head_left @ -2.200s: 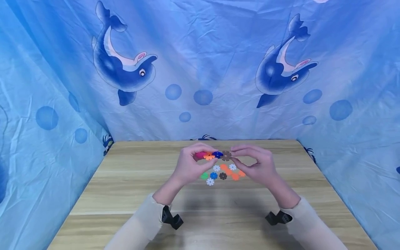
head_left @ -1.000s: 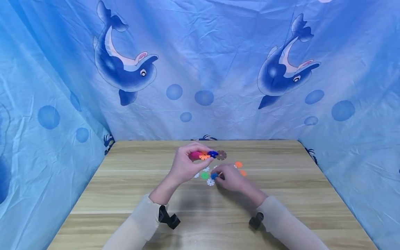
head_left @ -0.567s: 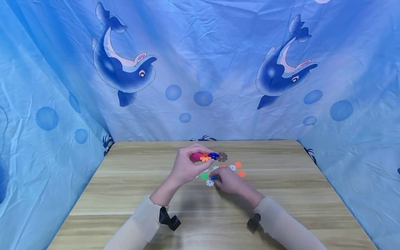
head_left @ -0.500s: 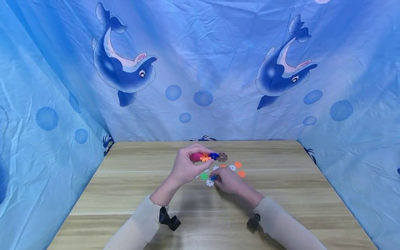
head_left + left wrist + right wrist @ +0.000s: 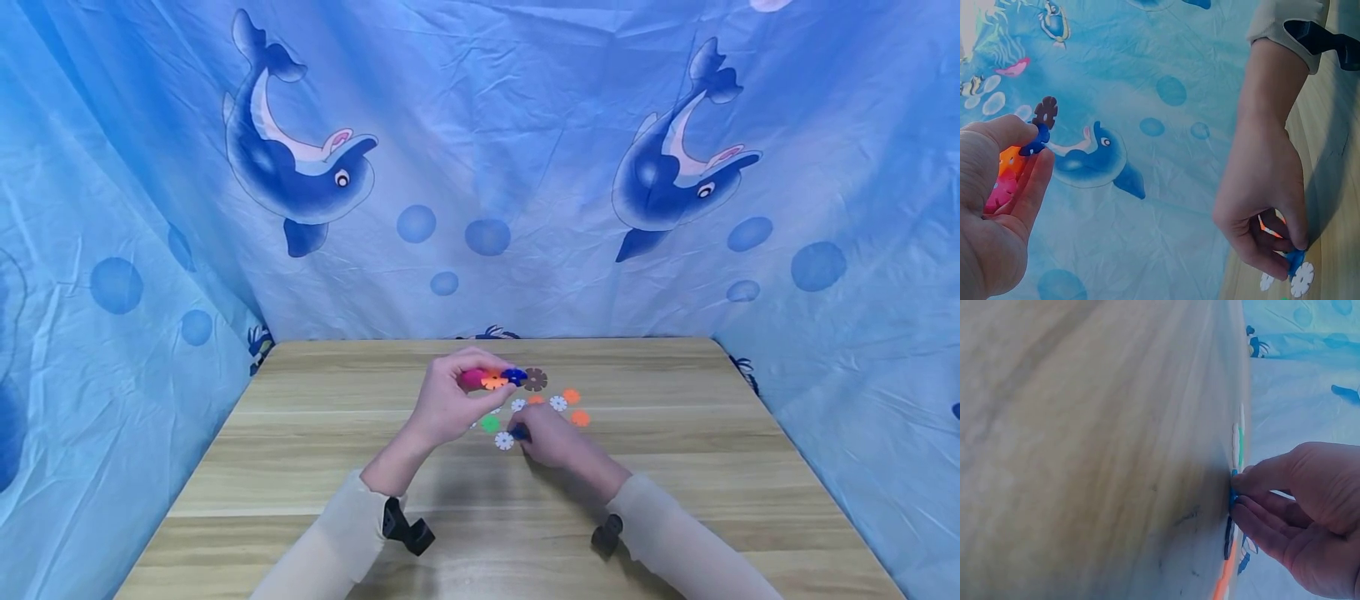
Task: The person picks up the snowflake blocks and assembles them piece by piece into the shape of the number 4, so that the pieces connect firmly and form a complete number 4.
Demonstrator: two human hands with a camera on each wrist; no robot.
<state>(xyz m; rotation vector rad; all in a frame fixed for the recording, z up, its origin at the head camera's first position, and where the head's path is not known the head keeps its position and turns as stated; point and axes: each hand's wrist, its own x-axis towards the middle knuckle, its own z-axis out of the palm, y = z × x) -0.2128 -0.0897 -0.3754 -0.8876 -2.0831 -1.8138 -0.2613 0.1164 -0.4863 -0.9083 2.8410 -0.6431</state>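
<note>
My left hand (image 5: 450, 404) holds a short chain of notched snowflake discs raised over the table, its thumb and fingers pinching the dark blue disc (image 5: 514, 377). A pink disc (image 5: 472, 379) and an orange disc (image 5: 493, 382) lie toward the palm; a brown disc (image 5: 535, 380) sticks out past the fingertips. Low at the tabletop, my right hand (image 5: 557, 436) pinches a blue snowflake disc (image 5: 1296, 259) between thumb and fingers. That disc is tipped up beside a white disc (image 5: 1302, 279). In the right wrist view a dark disc (image 5: 1229, 539) lies just beside the fingers.
Loose discs lie around the right hand on the wooden table (image 5: 315, 467): a green disc (image 5: 490, 423), a white disc (image 5: 558, 403), an orange disc (image 5: 580, 418) and several others. A blue dolphin-print curtain (image 5: 525, 167) encloses the back and sides.
My right hand has left the brown end of the chain, come down to the loose discs and taken hold of the blue one, which now tips up. The left hand still holds the chain.
</note>
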